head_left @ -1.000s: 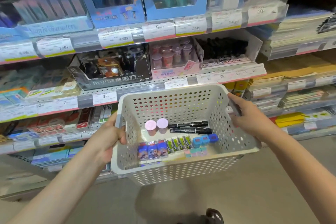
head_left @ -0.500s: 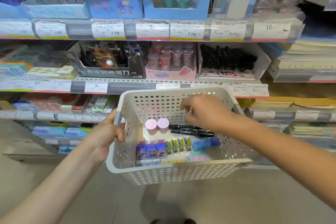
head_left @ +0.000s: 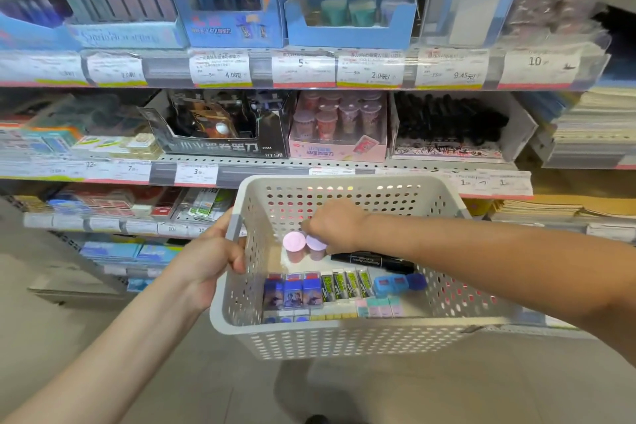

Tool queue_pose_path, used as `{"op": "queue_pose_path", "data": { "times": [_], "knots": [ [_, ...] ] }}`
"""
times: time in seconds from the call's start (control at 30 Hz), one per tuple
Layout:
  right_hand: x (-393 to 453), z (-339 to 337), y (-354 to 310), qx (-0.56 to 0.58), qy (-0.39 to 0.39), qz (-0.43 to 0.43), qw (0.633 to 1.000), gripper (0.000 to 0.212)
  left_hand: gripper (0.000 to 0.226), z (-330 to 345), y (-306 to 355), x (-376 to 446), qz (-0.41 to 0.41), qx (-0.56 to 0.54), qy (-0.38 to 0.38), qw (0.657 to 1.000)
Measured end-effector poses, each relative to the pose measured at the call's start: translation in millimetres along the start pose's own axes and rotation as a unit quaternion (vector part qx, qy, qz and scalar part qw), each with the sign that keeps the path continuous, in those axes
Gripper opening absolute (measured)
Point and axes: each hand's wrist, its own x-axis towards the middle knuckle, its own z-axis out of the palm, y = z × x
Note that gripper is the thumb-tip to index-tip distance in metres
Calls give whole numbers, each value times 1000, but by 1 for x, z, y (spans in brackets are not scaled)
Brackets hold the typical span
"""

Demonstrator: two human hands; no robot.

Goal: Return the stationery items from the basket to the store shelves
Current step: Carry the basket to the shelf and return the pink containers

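A person holds a white perforated basket (head_left: 344,337) in front of the store shelves (head_left: 275,170). The left hand (head_left: 210,262) grips the basket's left rim, fingers (head_left: 237,256) curled over the edge. The right hand (head_left: 332,225) reaches down inside, its fingers bent over 2 small pink-lidded cups (head_left: 303,246); whether they are actually gripping a cup cannot be told. Beside the cups lie black markers (head_left: 371,260). Nearer the front wall stand 3 blue boxes (head_left: 292,293), green-labelled packs (head_left: 347,286), blue sharpeners (head_left: 395,284) and pastel erasers (head_left: 378,308). On the middle shelf a pink display box (head_left: 337,148) holds similar cups.
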Motion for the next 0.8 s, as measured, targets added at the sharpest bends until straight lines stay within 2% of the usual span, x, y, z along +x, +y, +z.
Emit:
{"op": "queue_pose_path", "data": {
  "times": [0.17, 0.53, 0.63, 0.7, 0.8],
  "knots": [
    [8, 2, 0, 8, -8, 6, 1000, 21, 78, -4, 7, 1, -1, -1, -1, 1000],
    [-10, -14, -3, -7, -5, 38, 999, 33, 81, -14, 11, 15, -10, -2, -25, 1000],
    [-27, -25, 6, 91, 24, 72, 993, 32, 78, -16, 14, 17, -8, -10, -36, 999],
    [-37, -36, 15, 215, 48, 110, 969, 33, 76, -18, 15, 18, -10, -10, -42, 999],
    [-49, -54, 33, 324, 110, 148, 928, 35, 78, -20, 15, 21, -12, -15, -46, 999]
  ]
}}
